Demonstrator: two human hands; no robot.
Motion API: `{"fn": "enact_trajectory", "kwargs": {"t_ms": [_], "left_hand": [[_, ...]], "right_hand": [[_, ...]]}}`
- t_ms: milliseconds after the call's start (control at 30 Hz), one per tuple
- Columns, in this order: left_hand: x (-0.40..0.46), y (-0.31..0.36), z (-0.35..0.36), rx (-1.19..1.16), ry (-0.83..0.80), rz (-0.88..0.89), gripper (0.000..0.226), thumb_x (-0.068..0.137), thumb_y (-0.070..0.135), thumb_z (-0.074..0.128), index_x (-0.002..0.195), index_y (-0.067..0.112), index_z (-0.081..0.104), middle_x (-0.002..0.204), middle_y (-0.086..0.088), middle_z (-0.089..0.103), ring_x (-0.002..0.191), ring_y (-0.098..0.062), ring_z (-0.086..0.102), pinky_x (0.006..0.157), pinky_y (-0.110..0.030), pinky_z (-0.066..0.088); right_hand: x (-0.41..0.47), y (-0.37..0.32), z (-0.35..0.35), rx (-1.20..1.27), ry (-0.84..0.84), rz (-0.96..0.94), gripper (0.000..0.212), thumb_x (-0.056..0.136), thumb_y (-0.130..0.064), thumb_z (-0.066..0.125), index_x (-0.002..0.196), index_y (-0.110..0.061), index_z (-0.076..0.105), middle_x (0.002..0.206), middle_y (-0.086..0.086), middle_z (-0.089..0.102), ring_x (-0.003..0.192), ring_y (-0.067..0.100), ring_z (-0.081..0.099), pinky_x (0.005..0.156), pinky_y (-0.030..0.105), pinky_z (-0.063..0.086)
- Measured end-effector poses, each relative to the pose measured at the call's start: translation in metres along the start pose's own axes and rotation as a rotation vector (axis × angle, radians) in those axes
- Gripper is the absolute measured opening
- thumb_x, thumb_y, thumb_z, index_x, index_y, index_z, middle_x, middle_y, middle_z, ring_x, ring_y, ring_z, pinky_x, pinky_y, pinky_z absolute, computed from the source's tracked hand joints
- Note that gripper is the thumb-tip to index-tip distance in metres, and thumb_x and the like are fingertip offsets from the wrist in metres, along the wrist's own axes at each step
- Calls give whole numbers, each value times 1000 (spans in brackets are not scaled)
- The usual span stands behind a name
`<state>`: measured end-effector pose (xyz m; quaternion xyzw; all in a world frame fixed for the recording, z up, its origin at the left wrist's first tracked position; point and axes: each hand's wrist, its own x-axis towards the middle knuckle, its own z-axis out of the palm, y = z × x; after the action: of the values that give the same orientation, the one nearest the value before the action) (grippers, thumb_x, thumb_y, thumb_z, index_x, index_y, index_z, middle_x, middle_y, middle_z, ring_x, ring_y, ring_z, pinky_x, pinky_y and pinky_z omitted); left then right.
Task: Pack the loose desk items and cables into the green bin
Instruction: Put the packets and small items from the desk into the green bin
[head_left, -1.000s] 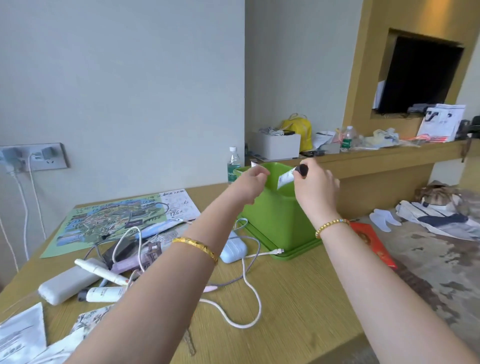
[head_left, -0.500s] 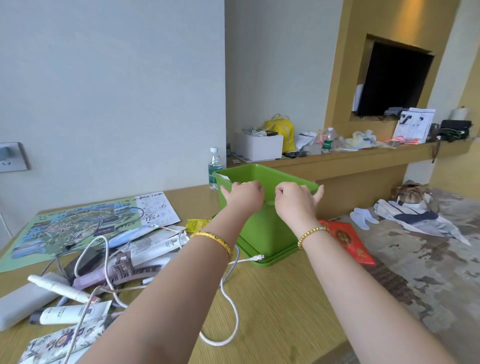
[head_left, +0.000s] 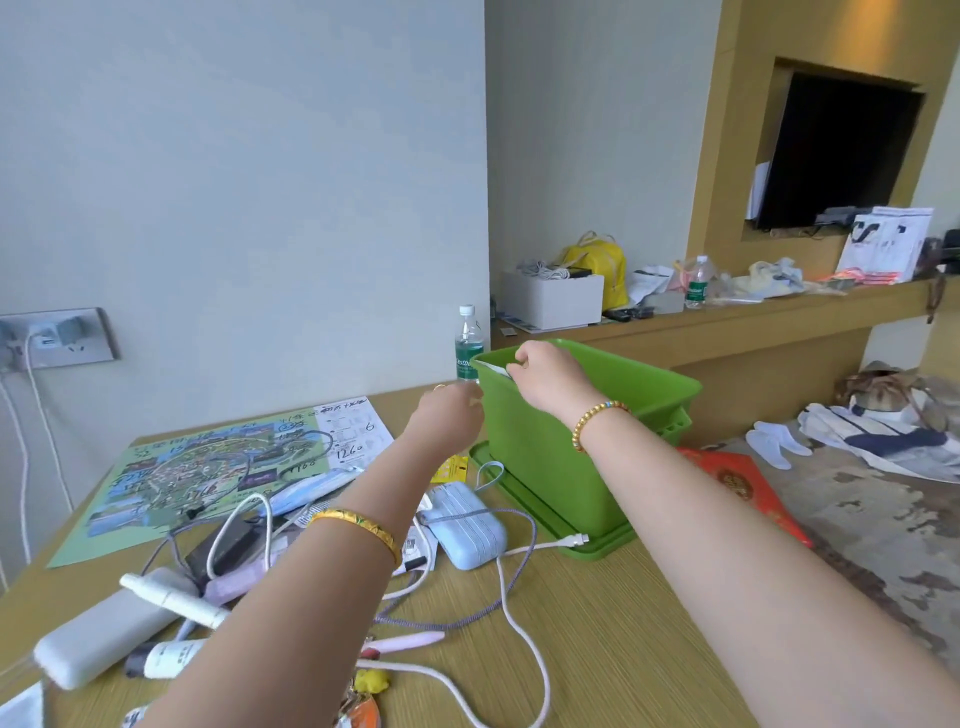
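The green bin (head_left: 582, 441) is standing on a matching green tray (head_left: 561, 525) near the desk's (head_left: 597, 649) right edge, towards its far side. The right hand (head_left: 545, 371) is reaching over the bin's near-left rim, fingers curled and pinching a small white paper item (head_left: 493, 369) at the rim; the forearm is extending straight from the lower right, a beaded bracelet at the wrist. The left hand (head_left: 449, 410) is hovering just left of the bin's left wall, blurred, fingers loosely bent; whether it is holding anything cannot be told. To finish this step well, the paper item should probably be carried past the rim and released low inside, so that it is not left lodged on the edge. Loose items are lying along the desk's left half: a pale blue case (head_left: 462, 525) just beside the tray, a white cable (head_left: 519, 613) trailing onto the tray's near corner, a white power bank (head_left: 98, 644) near the front-left corner, and a map sheet (head_left: 208, 467) towards the back edge.
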<state>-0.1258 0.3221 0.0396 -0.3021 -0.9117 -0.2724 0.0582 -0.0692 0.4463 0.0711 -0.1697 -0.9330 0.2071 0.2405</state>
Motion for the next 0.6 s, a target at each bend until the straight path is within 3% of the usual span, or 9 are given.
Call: {"fn": "enact_trajectory", "kwargs": {"t_ms": [67, 133, 200, 300, 400, 467, 533, 600], "left_hand": [[11, -6, -4, 4, 4, 13, 38, 92, 14, 41, 129, 14, 51, 129, -17, 55, 121, -33, 48, 97, -34, 40], [22, -9, -3, 5, 7, 31, 39, 92, 14, 42, 130, 14, 50, 128, -17, 55, 121, -31, 48, 96, -33, 39], [30, -11, -1, -11, 5, 45, 38, 92, 15, 43, 130, 15, 51, 128, -16, 56, 120, -30, 49, 95, -31, 39], [37, -12, 3, -62, 20, 57, 38, 92, 15, 44, 130, 15, 51, 127, -14, 57, 117, -29, 52, 91, -30, 40], [42, -7, 5, -175, 78, 31, 42, 91, 13, 46, 133, 15, 45, 127, -15, 56, 112, -29, 54, 81, -25, 38], [44, -1, 4, -256, 117, 12, 48, 90, 15, 50, 137, 14, 37, 122, -16, 55, 108, -31, 56, 79, -26, 37], [46, 6, 1, -311, 130, 6, 55, 90, 16, 51, 141, 15, 31, 116, -16, 55, 108, -32, 57, 81, -30, 41], [47, 15, 0, -323, 134, 2, 54, 91, 17, 51, 142, 16, 30, 128, -14, 53, 114, -31, 55, 89, -34, 44]], "right_hand": [[19, -5, 9, -59, -74, 23, 36, 95, -27, 46, 63, -14, 37, 60, 3, 40, 53, 19, 38, 46, 30, 27], [35, -6, 16, -92, -130, 43, 42, 95, -26, 47, 58, -16, 30, 56, 2, 33, 49, 17, 31, 44, 28, 21], [46, -6, 20, -113, -157, 62, 41, 93, -18, 48, 56, -13, 33, 55, 2, 34, 48, 17, 32, 44, 26, 23], [50, -5, 20, -179, -115, 76, 21, 84, 1, 44, 66, -8, 50, 57, 3, 40, 52, 21, 40, 47, 24, 29], [52, 4, 13, -159, 25, 30, 25, 77, 10, 40, 65, -11, 43, 58, 4, 36, 64, 27, 46, 47, 28, 28], [56, 14, 5, 62, 192, 8, 26, 79, 11, 37, 64, -9, 39, 63, 10, 43, 72, 32, 59, 47, 35, 33], [55, 22, -8, 285, 331, -26, 23, 85, 6, 37, 67, -9, 42, 71, 12, 50, 84, 36, 65, 54, 37, 40], [50, 29, -20, 336, 373, -101, 26, 89, 1, 35, 70, -13, 44, 71, 9, 53, 87, 31, 66, 60, 32, 40]]}}
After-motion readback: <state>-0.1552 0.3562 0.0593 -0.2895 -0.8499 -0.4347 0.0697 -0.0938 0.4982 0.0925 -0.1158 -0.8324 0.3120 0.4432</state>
